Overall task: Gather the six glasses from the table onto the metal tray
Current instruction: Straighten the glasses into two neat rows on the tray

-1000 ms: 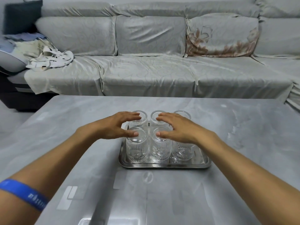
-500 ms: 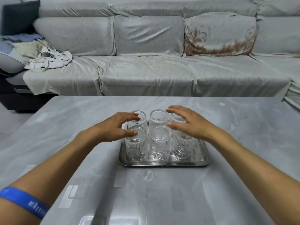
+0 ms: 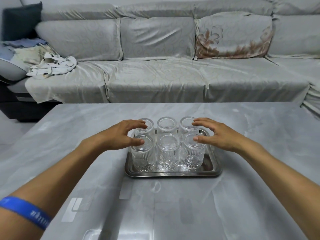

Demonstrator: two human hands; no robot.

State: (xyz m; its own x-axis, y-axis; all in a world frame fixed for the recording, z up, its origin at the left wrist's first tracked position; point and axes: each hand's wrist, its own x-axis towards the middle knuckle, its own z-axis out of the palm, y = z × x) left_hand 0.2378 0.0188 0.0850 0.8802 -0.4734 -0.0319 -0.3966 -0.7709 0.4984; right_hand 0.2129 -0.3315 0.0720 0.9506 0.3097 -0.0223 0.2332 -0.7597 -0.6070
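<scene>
Several clear ribbed glasses (image 3: 168, 153) stand upside down in two rows of three on the metal tray (image 3: 173, 174) in the middle of the grey table (image 3: 259, 153). My left hand (image 3: 119, 135) is spread over the left column, thumb on the front left glass (image 3: 142, 158) and fingertips on the back left glass (image 3: 147, 126). My right hand (image 3: 220, 135) is spread over the right column, thumb on the front right glass (image 3: 192, 156) and fingertips on the back right glass (image 3: 186, 125). Neither hand lifts a glass. The two middle glasses are untouched.
A grey covered sofa (image 3: 164, 75) runs along the table's far edge, with crumpled cloth (image 3: 52, 65) at its left end. A blue band (image 3: 32, 212) is on my left forearm. Bare tabletop surrounds the tray on all sides.
My right hand has slid rightwards from the middle glasses to the right column. My left hand has stayed on the left column. The glasses have not moved.
</scene>
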